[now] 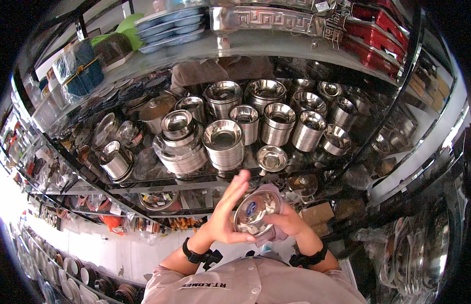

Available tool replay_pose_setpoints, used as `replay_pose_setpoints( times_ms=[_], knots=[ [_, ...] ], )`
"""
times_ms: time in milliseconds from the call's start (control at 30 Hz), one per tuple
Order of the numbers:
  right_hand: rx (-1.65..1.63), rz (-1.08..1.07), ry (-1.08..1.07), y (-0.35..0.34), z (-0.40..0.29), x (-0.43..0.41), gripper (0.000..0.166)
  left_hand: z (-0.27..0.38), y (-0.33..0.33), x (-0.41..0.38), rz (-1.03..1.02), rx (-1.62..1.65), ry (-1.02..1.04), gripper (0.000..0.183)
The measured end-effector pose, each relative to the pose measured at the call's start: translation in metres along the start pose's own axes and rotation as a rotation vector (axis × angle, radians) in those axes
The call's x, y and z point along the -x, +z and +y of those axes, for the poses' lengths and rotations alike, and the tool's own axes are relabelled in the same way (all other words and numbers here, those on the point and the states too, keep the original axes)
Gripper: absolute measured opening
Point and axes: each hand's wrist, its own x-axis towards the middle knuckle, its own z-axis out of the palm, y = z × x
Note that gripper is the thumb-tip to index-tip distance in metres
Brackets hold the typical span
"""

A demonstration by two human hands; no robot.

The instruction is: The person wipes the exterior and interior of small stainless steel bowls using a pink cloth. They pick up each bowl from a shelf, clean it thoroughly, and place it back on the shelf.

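In the head view, a shiny steel bowl (257,212) with a blue sticker inside is held in front of my chest. My right hand (287,224) grips it at its right side, thumb over the rim and a greyish cloth (275,233) bunched between fingers and bowl. My left hand (229,212) is at the bowl's left edge, fingers stretched up and thumb low near the rim; whether it bears any weight is unclear. Just beyond, a small steel bowl (272,158) lies alone at the shelf's front edge, beside a tall stack of steel bowls (223,144).
A dark glossy shelf (144,188) carries several stacks of steel bowls and a lidded pot (157,108). Above it, another shelf (190,53) holds blue trays (171,28) and red baskets (376,34). Black uprights stand at both sides. A cardboard box (317,212) sits lower right.
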Motion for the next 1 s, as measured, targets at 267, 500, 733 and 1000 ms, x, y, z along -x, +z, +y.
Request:
replay_pose_setpoints(
  times_ms=[267, 500, 733, 1000],
  knots=[
    [0.426, 0.212, -0.217, 0.009, 0.002, 0.001, 0.057, 0.000, 0.009, 0.012, 0.043, 0.210, -0.203, 0.086],
    [1.250, 0.318, -0.863, 0.022, -0.008, 0.005, 0.051, -0.016, 0.035, 0.023, 0.125, 0.538, -0.508, 0.085],
    [1.575, 0.276, -0.586, 0.035, -0.008, 0.012, 0.039, -0.002, 0.035, 0.012, 0.141, 0.300, -0.485, 0.085],
    [1.320, -0.075, -0.264, 0.042, -0.009, 0.017, 0.035, -0.016, 0.043, 0.022, 0.183, -0.041, -0.372, 0.083]
  ],
)
